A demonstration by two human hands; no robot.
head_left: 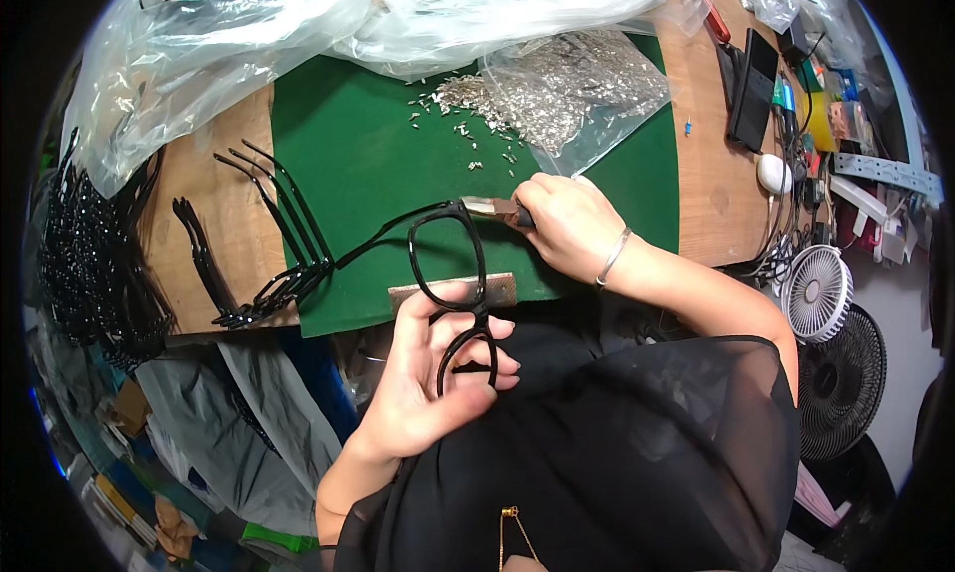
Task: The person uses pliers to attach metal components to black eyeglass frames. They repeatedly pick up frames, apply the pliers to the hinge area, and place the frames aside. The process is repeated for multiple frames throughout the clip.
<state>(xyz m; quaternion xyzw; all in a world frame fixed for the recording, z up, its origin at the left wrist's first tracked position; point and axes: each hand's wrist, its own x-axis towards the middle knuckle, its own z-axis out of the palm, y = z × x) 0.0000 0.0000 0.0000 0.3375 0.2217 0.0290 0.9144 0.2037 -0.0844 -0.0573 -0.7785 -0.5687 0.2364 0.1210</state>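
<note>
My left hand point(423, 398) grips a black eyeglass frame point(481, 264) by its lower lens ring, with the fingers through and around the ring. The frame has no lenses, and one temple reaches out to the left over the green mat point(368, 144). A hand tool point(479, 206) with a flat metal tip and a brown-black body is in my closed right hand point(572, 224). Its tip meets the frame at the upper hinge corner. Most of its handle is hidden by my fingers. Beneath the frame, a small tan block point(504, 290) lies at the mat's front edge.
Several black eyeglass frames point(284, 286) lie to the left, beside a hanging heap of black frames point(95, 244). A clear bag point(557, 99) of small silvery parts spills onto the mat. Plastic sheeting point(259, 40) covers the back. At right are a phone point(753, 90) and a white fan point(818, 293).
</note>
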